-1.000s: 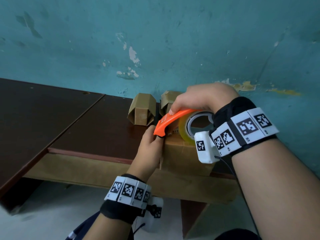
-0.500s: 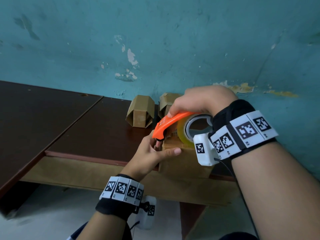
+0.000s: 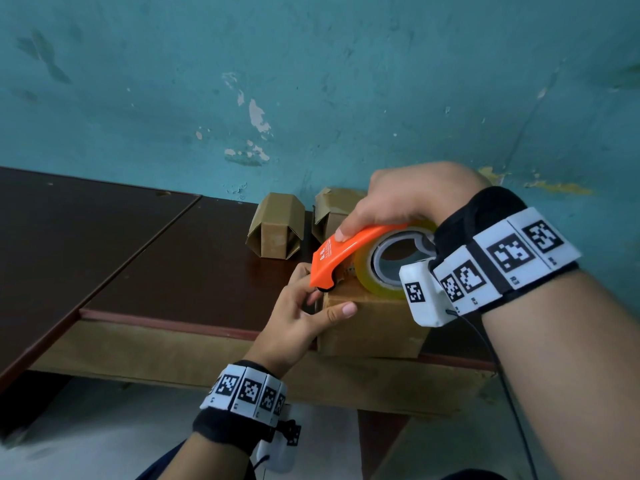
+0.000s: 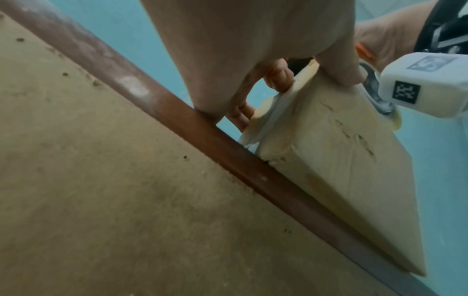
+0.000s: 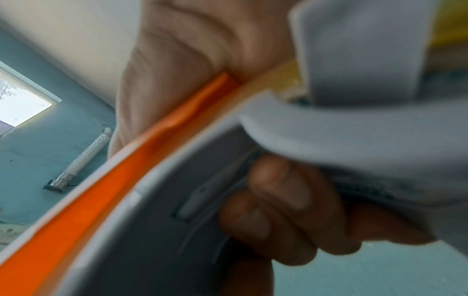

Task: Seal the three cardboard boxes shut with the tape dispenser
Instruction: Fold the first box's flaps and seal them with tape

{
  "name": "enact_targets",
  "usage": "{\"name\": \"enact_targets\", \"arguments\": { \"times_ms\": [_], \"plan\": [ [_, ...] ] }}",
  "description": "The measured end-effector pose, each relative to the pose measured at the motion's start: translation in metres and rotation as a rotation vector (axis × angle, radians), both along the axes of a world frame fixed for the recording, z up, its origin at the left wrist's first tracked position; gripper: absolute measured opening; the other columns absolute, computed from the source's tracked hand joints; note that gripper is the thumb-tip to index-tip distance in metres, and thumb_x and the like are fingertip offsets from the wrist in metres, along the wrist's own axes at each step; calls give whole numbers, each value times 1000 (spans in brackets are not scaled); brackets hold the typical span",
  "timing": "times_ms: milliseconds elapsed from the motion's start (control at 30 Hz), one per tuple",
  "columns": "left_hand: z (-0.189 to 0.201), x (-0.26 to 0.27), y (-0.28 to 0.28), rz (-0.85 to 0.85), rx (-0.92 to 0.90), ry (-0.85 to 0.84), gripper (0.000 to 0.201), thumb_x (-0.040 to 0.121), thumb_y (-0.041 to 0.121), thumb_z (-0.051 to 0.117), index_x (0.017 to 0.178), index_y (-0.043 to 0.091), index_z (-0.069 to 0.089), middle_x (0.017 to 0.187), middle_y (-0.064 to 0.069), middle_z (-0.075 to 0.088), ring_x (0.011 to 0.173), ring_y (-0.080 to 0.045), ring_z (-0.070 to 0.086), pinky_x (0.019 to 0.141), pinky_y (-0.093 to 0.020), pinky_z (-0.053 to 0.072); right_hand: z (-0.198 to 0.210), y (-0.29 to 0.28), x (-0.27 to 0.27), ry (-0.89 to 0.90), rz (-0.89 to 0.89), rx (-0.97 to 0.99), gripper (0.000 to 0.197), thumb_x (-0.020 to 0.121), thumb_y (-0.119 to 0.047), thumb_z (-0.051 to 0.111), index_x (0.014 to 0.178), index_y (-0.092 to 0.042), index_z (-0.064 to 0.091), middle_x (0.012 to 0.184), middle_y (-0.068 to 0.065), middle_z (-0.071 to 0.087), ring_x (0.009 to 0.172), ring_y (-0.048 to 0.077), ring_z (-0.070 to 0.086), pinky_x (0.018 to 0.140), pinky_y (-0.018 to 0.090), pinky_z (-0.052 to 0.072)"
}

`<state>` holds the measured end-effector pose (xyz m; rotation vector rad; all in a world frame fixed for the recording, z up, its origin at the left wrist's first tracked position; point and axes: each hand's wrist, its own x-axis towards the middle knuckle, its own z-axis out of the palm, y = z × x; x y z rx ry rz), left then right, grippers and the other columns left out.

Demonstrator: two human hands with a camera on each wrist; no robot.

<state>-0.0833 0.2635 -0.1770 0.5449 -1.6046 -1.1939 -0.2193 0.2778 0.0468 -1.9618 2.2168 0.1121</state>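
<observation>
A cardboard box (image 3: 374, 327) sits at the table's front edge, also seen from below as the box (image 4: 336, 152) in the left wrist view. My right hand (image 3: 408, 202) grips the orange tape dispenser (image 3: 346, 252) with its yellowish tape roll (image 3: 381, 271), the nose resting on the box's top left edge. In the right wrist view the dispenser (image 5: 142, 160) is blurred, with fingers curled through its grey core. My left hand (image 3: 304, 306) holds the box's left end, thumb (image 3: 341, 310) on the front face and fingers (image 4: 278, 76) on the side. Two more boxes (image 3: 277, 230) (image 3: 332, 211) stand behind, flaps loose.
The dark brown table (image 3: 138, 258) runs left, with a seam between two panels. A teal wall (image 3: 311, 81) rises right behind the boxes. A tan apron (image 3: 156, 351) hangs below the table's front edge (image 4: 177, 112). Pale floor lies beneath.
My left hand has moved from beneath the dispenser's nose to clasp the box's left end, thumb now across the front face. The dispenser has hardly shifted on the box top.
</observation>
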Motion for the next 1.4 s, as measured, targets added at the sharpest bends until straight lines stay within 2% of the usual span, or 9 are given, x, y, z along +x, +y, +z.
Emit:
{"name": "enact_targets", "arguments": {
  "times_ms": [200,367,467,533,733,900,1100,1233,1400],
  "plan": [
    [2,4,-2,-53,-3,-7,41,83,36,83,107,5,71,125,-24,49,120,-39,59,105,-61,48,3,-7,-6,9,-8,25,56,68,-74,79,84,-21,74,86,1,75,82,23,72,84,41,55],
    [12,5,4,-57,-25,-46,10,81,37,82,83,34,73,113,-17,48,113,-29,57,100,-38,52,4,-10,-11,20,0,56,56,70,-74,78,85,-20,74,88,1,74,83,24,72,86,41,55],
    [14,4,5,-61,-59,-65,31,85,20,85,72,44,70,101,-3,46,101,-10,56,91,-20,47,5,-11,-14,18,5,55,56,70,-75,78,84,-21,74,87,1,74,82,23,71,78,38,52],
    [14,5,5,-59,-68,-64,47,86,8,80,67,49,68,98,4,44,96,-2,53,88,-15,45,5,-12,-15,17,5,61,55,71,-75,77,84,-21,74,85,1,74,81,23,71,71,35,49],
    [10,10,-2,-69,-60,-96,8,81,36,82,85,35,75,109,0,52,113,-16,56,97,-19,47,6,-13,-17,14,-14,79,58,68,-76,78,82,-19,77,83,1,77,80,24,74,78,37,54],
    [9,10,-2,-85,-57,-76,9,81,38,82,84,33,75,109,3,52,114,-16,56,97,-20,47,7,-15,-18,11,-23,81,59,66,-76,79,79,-18,78,73,-1,78,75,22,75,70,33,50],
    [10,12,-4,-86,-39,-115,16,80,40,82,88,27,76,114,-10,53,115,-16,55,100,-23,47,6,-14,-19,23,-37,87,59,70,-75,78,87,-18,75,83,2,76,78,23,73,67,33,47],
    [10,14,-4,-81,-46,-128,25,81,40,82,95,20,77,117,-13,52,118,-18,55,103,-31,51,6,-14,-20,25,-50,90,60,70,-75,77,91,-19,71,87,3,74,79,22,72,65,32,46],
    [14,13,-1,-77,-59,-107,15,79,39,82,72,43,69,111,-5,49,114,-19,55,101,-31,50,8,-13,-31,8,-86,102,62,67,-77,78,87,-18,77,77,1,78,76,23,75,67,33,49]
  ]
}}
